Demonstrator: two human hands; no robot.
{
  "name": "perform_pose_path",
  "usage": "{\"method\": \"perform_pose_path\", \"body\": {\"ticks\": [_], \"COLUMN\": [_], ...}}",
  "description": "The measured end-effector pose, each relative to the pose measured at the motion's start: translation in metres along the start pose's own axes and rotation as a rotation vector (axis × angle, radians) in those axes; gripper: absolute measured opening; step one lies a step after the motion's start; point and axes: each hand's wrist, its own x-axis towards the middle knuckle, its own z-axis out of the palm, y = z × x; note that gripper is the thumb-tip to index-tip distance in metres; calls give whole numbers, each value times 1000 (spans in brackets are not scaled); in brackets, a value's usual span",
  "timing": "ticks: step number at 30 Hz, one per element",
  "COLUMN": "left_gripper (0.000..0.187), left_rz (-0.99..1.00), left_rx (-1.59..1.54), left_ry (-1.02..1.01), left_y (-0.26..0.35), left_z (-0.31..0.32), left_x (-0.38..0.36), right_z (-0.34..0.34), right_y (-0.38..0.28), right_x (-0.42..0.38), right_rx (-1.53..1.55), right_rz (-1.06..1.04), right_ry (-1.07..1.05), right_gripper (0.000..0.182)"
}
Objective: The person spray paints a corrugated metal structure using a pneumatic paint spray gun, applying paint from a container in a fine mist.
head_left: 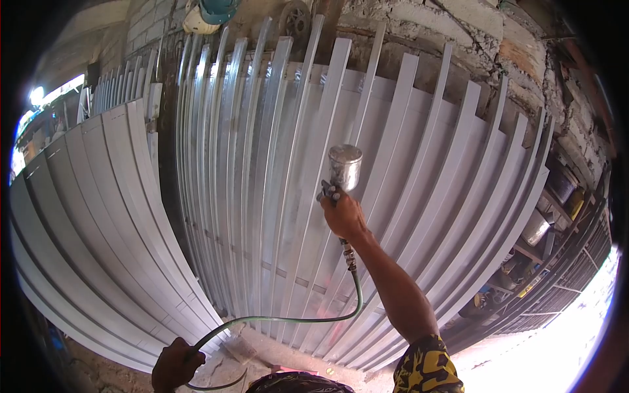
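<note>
My right hand [346, 215] is wrapped round the grip of a spray gun [329, 190], raised in front of the metal strips. A silver paint cup [345, 165] sits on top of the gun. From the fitting under its grip a green air hose [295, 319] curves down to the left. My left hand [175, 364], low at the left, is closed round that hose. Long metal strips [324, 124] lean upright against the wall; those on the right look matt pale grey, those on the left shinier bare metal.
More grey strips [85, 177] lean at the left. Behind stands a rough block wall [432, 29], with a teal and white object [208, 14] and a round wheel-like part [295, 18] near the top. Shelves at the right hold a metal can [536, 227] and other items.
</note>
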Motion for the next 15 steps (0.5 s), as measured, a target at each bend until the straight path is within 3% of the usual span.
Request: {"method": "perform_pose_path", "body": {"ticks": [3,6,9,15], "left_gripper": [21,22,23,17], "left_rz": [72,-131,-94,203], "left_rx": [48,-54,4,122], "left_ry": [38,-15,1,40], "left_y": [-6,5,0,-21], "left_z": [2,-2,1,11], "left_x": [0,-5,-3,6], "right_z": [10,16,22,7], "right_y": [7,13,27,33], "right_x": [-12,-25,-27,-17], "right_rx": [-9,1,35,69], "right_rz": [25,54,51,18], "right_ry": [-39,-68,-52,76], "right_gripper": [51,50,48,44]}}
